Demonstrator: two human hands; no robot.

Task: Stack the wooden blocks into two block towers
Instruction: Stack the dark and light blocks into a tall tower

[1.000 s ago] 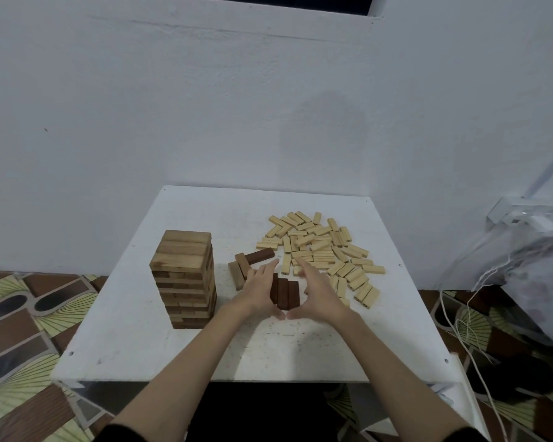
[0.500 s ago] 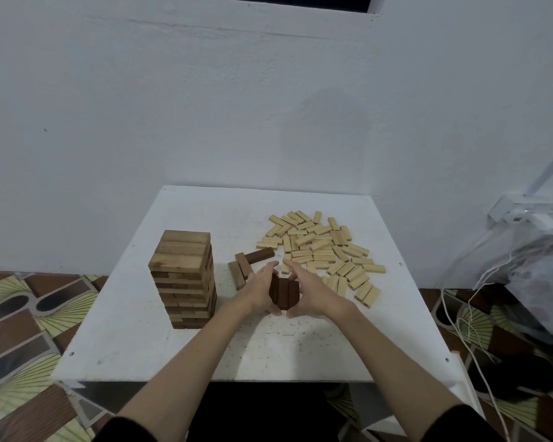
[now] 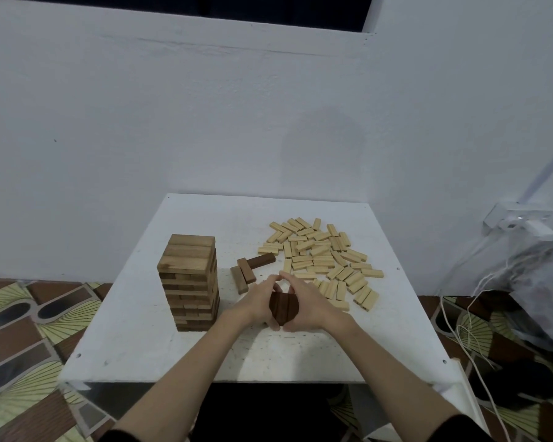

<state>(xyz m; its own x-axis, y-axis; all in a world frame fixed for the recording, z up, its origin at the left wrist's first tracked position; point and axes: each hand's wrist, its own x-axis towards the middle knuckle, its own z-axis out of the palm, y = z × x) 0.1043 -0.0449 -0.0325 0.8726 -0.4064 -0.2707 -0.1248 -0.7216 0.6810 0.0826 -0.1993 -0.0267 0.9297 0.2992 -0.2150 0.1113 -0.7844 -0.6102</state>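
I find both hands closed in around a small set of dark blocks [image 3: 283,309] near the front middle of the table [image 3: 160,352]. My left hand [image 3: 256,302] cups the set from the left, my right hand [image 3: 305,306] from the right; fingers are curled round it and the fingertips nearly meet over the far end. A second ago the palms stood wider apart with the three blocks lying flat between them; they have since drawn together and the set now sits squeezed between them. Whether it has left the table I cannot tell.

Judgement: this is the squaring of one layer, either as the base of the second tower or for carrying to the first.

The finished tower [image 3: 190,282] stands to the left, well apart from the hands, unmoved. Three loose dark blocks [image 3: 248,272] lie just beyond the left hand. The pale blocks [image 3: 321,260] lie scattered to the right rear, the nearest just beside the right hand.

Task standing: one tower up, the second barely begun. Risk: a knuckle brushing the pale pile.
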